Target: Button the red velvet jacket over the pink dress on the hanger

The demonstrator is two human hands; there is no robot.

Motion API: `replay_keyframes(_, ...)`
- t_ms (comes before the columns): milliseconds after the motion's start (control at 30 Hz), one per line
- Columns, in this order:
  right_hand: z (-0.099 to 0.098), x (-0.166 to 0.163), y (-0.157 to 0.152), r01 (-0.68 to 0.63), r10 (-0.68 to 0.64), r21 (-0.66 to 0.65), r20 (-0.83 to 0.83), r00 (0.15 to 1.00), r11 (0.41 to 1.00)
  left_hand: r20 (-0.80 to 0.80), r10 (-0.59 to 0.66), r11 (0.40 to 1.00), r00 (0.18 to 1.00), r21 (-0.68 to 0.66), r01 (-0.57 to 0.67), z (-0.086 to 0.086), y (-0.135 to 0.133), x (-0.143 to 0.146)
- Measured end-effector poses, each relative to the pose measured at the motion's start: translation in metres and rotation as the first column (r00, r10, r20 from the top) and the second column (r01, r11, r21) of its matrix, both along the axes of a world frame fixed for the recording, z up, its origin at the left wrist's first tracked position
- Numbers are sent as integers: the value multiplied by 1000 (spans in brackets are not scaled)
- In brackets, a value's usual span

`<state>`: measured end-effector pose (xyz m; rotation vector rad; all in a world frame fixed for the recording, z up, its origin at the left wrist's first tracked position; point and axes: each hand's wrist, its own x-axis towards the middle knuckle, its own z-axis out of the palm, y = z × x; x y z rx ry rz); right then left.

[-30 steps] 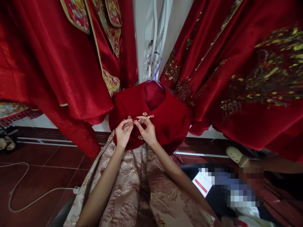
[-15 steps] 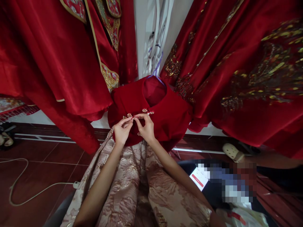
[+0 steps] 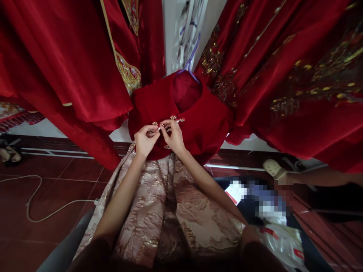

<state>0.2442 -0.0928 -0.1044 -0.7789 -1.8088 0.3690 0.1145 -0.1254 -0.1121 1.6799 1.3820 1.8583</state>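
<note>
A red garment (image 3: 210, 121) with a round neck opening hangs from a purple hanger (image 3: 188, 62) in front of me. Beaded gold flower-shaped fastenings (image 3: 173, 118) run down its front. My left hand (image 3: 145, 140) pinches a small beaded fastening (image 3: 159, 127) at the garment's opening. From the other side my right hand (image 3: 174, 139) grips the same spot, thumb and forefinger closed. The fingertips almost meet and partly hide the fastening. Below the hands, pinkish brocade fabric (image 3: 147, 196) with a gold sheen is draped over my lap.
Long red garments (image 3: 93, 71) hang on the left, and more with gold sequins (image 3: 255, 75) on the right. A white cable (image 3: 56, 215) crosses the tiled floor. At lower right lie a lit phone (image 3: 236, 193) and a clear plastic bag (image 3: 279, 241). Beyond them is someone's foot in a cream clog (image 3: 273, 168).
My view has tilted down, so the garment and both hands sit higher in the picture. Both hands keep pinching at the fastening, with a slight shift of the fingers.
</note>
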Motion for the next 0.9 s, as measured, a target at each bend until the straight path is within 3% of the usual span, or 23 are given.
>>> replay_keyframes(167, 2, 3, -1, 94, -94, 7, 55, 994, 996, 21, -22, 999, 1000, -35, 22, -1, 0, 2)
replay_keyframes(267, 5, 5, -2, 124, -120, -66, 68, 990, 990, 16, -53, 998, 998, -38, 54, 3, -1, 0)
replay_keyframes(400, 14, 20, -5, -55, 83, -295, 83, 993, 954, 44, 26, 998, 999, -50, -24, 5, 1, 0)
replay_keyframes(533, 25, 55, -19, -124, 168, -476, 52, 984, 870, 259, 112, 993, 959, -51, -102, -13, -4, 11)
replay_keyframes(600, 27, 72, -29, -61, 131, -517, 99, 987, 854, 159, 92, 991, 983, -112, -75, -28, -12, 20)
replay_keyframes(700, 20, 85, -42, 83, 48, -468, 262, 964, 880, -203, 22, 973, 979, -220, -68, -45, -25, 30)
replay_keyframes(900, -14, 76, -43, 241, -49, -316, 512, 858, 918, -618, -155, 957, 771, -289, -40, -45, -33, 31)
